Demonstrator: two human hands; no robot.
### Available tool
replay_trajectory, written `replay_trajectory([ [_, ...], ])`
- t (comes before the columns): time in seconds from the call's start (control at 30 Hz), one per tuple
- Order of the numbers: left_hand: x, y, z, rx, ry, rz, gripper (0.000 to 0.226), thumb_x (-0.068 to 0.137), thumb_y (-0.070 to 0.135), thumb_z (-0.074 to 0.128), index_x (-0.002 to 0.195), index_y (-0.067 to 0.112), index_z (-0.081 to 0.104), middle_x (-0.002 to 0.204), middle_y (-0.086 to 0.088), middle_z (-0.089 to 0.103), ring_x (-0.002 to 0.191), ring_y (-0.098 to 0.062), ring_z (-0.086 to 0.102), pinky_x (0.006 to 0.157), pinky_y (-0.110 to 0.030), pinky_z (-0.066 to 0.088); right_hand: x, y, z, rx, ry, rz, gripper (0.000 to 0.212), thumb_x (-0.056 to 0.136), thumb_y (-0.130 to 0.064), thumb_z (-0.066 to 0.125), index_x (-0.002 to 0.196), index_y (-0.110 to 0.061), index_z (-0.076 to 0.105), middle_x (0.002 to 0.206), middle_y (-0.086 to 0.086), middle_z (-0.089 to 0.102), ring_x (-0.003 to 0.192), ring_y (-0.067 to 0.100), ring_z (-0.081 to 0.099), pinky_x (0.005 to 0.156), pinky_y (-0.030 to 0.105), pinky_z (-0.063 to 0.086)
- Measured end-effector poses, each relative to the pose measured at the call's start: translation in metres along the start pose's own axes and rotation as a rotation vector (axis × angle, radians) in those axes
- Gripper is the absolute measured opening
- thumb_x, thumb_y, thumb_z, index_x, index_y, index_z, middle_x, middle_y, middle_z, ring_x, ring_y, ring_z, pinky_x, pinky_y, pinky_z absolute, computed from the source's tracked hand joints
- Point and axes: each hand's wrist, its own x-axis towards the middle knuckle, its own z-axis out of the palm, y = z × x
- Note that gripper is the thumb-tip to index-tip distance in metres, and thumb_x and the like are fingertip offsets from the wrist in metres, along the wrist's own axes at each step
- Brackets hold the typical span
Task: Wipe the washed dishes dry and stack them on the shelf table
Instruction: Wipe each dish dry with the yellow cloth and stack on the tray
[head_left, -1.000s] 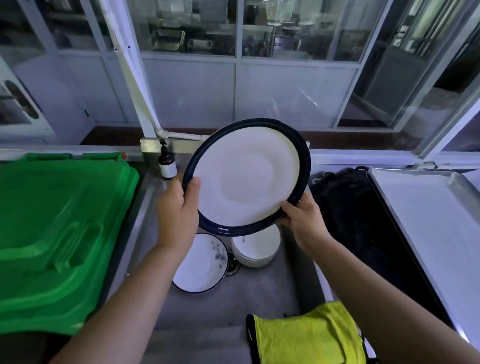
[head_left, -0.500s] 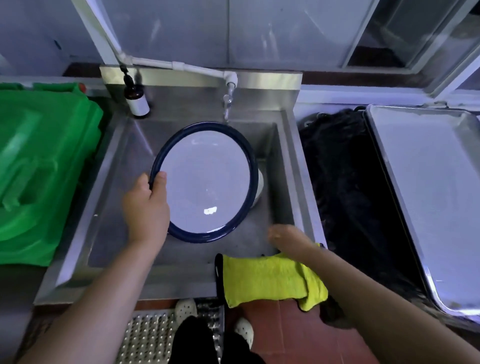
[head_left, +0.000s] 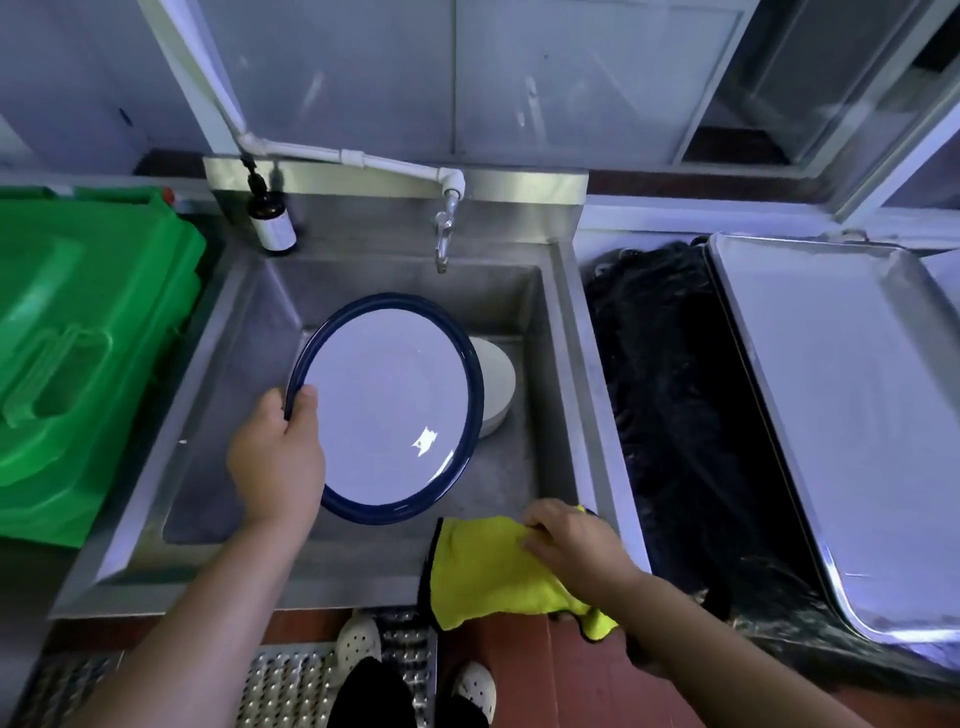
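Overhead, from the head camera: a person's left hand (head_left: 275, 457) grips the left rim of a white, blue-edged plate (head_left: 387, 410), thumb on top, holding it over the steel sink (head_left: 550, 322). The plate's face points up toward the camera, tilted, and it reads as an oval with its long axis running away from the person. The right hand (head_left: 571, 545) closes its curled fingers on a yellow cloth (head_left: 488, 566) draped over the sink's front rim. White dishes (head_left: 496, 384) sit stacked in the basin, just behind the plate's right edge. A tap (head_left: 444, 234) hangs above; a green lid (head_left: 78, 364) lies left, a metal tray (head_left: 841, 415) right.
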Motion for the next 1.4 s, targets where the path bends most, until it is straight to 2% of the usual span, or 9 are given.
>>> replay_trajectory([
  [0.37,0.014,0.067,-0.041,-0.157,0.087,0.042,0.033,0.098,0.027,0.05,0.078,0.0,0.055,0.065,-0.012,0.055,0.064,-0.032,0.05,0.057,-0.034,0.035,-0.005,-0.145,-0.158,0.194,0.663,-0.261,0.005,0.084,-0.022,0.068,0.085,-0.023,0.063,0.083,-0.015,0.056,0.072,0.007,0.05,0.061,0.021,0.039],
  [0.47,0.024,0.083,-0.048,-0.21,0.098,0.07,0.032,0.097,0.025,0.052,0.077,0.001,0.057,0.063,-0.01,0.055,0.064,-0.032,0.051,0.057,-0.032,0.035,0.018,-0.197,-0.17,0.218,0.762,-0.299,0.017,0.086,-0.023,0.067,0.102,-0.018,0.07,0.101,-0.007,0.063,0.086,0.013,0.055,0.072,0.03,0.043],
  [0.6,0.04,0.095,-0.057,-0.262,0.119,0.1,0.026,0.095,0.026,0.055,0.082,0.005,0.061,0.07,-0.009,0.062,0.071,-0.033,0.057,0.068,-0.042,0.046,0.055,-0.232,-0.145,0.171,0.532,-0.489,0.033,0.091,-0.022,0.057,0.122,-0.016,0.063,0.118,0.001,0.064,0.105,0.018,0.057,0.088,0.028,0.046],
  [0.73,0.059,0.1,-0.075,-0.335,0.121,0.068,0.025,0.095,0.025,0.055,0.074,0.011,0.059,0.063,-0.007,0.058,0.063,-0.027,0.053,0.06,-0.034,0.038,0.071,-0.227,-0.123,0.172,0.713,-0.641,0.04,0.091,-0.026,0.048,0.127,-0.018,0.06,0.138,-0.004,0.055,0.125,0.01,0.05,0.101,0.019,0.04],
  [0.83,0.074,0.101,-0.084,-0.409,0.116,0.016,0.027,0.094,0.025,0.056,0.07,0.014,0.058,0.064,-0.011,0.06,0.064,-0.03,0.054,0.06,-0.035,0.041,0.09,-0.226,-0.118,-0.111,0.852,-0.743,0.046,0.094,-0.032,0.051,0.138,-0.023,0.048,0.15,-0.002,0.041,0.142,0.022,0.034,0.113,0.042,0.029],
  [1.0,0.093,0.111,-0.093,-0.407,0.071,0.066,0.022,0.093,0.027,0.057,0.075,0.015,0.062,0.067,-0.005,0.064,0.067,-0.027,0.059,0.067,-0.039,0.046,0.108,-0.258,-0.124,-0.196,0.841,-0.648,0.047,0.104,-0.04,0.026,0.147,-0.024,0.038,0.157,-0.005,0.028,0.141,0.022,0.033,0.104,0.042,0.032],
  [1.17,0.123,0.118,-0.109,-0.42,0.066,0.083,0.026,0.093,0.028,0.057,0.07,0.015,0.059,0.062,-0.006,0.059,0.059,-0.025,0.051,0.061,-0.037,0.042,0.102,-0.252,-0.13,-0.438,0.744,-0.77,0.053,0.095,-0.031,0.044,0.147,-0.025,0.038,0.158,-0.004,0.026,0.126,0.022,0.043,0.093,0.036,0.035],
  [1.27,0.132,0.123,-0.12,-0.448,0.033,0.125,0.025,0.094,0.027,0.056,0.071,0.017,0.059,0.059,-0.001,0.058,0.058,-0.023,0.05,0.059,-0.036,0.039,0.113,-0.239,-0.148,-0.529,0.836,-0.605,0.051,0.093,-0.035,0.041,0.143,-0.024,0.041,0.15,0.003,0.038,0.117,0.026,0.044,0.09,0.04,0.045],
  [1.4,0.137,0.131,-0.123,-0.433,0.009,0.178,0.036,0.095,0.025,0.056,0.06,0.021,0.047,0.046,0.009,0.048,0.051,-0.017,0.042,0.054,-0.034,0.03,0.141,-0.26,-0.185,-0.307,0.981,-0.414,0.049,0.093,-0.032,0.04,0.138,-0.017,0.048,0.139,0.007,0.044,0.103,0.029,0.047,0.086,0.043,0.051],
])
